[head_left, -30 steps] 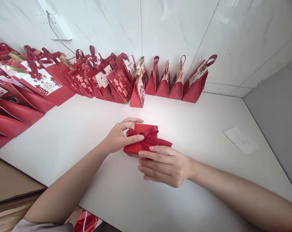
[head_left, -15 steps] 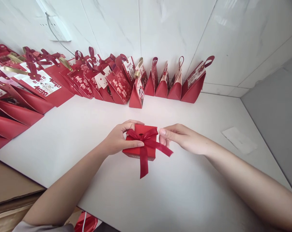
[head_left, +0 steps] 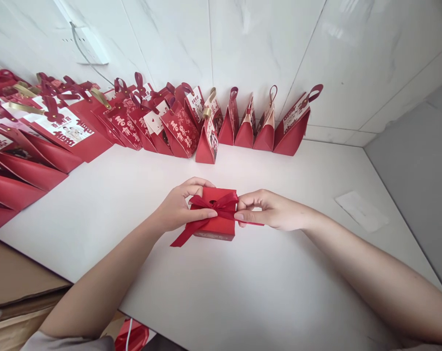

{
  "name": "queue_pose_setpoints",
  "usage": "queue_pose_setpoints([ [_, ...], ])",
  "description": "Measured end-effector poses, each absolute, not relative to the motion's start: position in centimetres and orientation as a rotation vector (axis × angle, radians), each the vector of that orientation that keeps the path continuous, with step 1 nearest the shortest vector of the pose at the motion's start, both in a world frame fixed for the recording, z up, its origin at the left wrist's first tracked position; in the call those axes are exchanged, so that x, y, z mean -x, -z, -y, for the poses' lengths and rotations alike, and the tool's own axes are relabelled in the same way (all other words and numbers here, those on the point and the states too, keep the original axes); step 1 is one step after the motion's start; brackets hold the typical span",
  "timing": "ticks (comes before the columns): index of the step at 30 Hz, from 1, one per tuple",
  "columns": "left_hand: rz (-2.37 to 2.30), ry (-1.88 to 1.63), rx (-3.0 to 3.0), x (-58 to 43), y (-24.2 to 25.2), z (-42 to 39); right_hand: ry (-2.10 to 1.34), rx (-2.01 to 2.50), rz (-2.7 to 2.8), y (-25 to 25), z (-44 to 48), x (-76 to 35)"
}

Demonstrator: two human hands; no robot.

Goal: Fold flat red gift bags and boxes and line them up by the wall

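Head view: small square box (head_left: 217,226) of matte red card, centred on smooth white counter (head_left: 279,292). Glossy satin ribbon (head_left: 221,204) bowed on top. Left hand (head_left: 177,209) grip clasping box, thumb on bow; right hand (head_left: 272,210) grip pinching a tail. Front tail, earlier hanging straight, now swept left.

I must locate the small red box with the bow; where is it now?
In the head view, the small red box lies central on the white table, between the left hand and the right hand.

red gift bags (head_left: 180,131) in row by tiled wall (head_left: 265,44) | paper slip (head_left: 360,210) on table (head_left: 279,292), right | wall socket (head_left: 87,46)
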State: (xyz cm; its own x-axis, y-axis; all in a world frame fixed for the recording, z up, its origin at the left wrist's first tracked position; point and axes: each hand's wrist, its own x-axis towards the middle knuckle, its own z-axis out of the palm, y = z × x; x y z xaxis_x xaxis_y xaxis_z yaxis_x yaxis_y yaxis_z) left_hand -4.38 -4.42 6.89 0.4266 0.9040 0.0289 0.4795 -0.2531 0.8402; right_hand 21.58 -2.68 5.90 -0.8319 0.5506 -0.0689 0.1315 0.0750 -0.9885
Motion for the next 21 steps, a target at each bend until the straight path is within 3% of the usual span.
queue_pose_setpoints([
  [3,-1.108,-0.68,-1.9,5.1,-6.8,4.1,-1.639,0.755,2.031,-5.3,2.5,-21.6],
  [8,-0.801,-0.502,-2.014,7.0,-6.9,3.6,-1.016,0.692,1.948,-2.6,1.9,-21.5],
  [12,-0.909,-0.496,-2.019,7.5,-6.3,3.4,-0.96,0.546,2.16,-0.4,1.6,-21.2],
  [21,-0.985,-0.467,-1.98,5.2,-4.0,2.6,-0.796,0.793,2.113,2.2,1.2,-20.3],
])
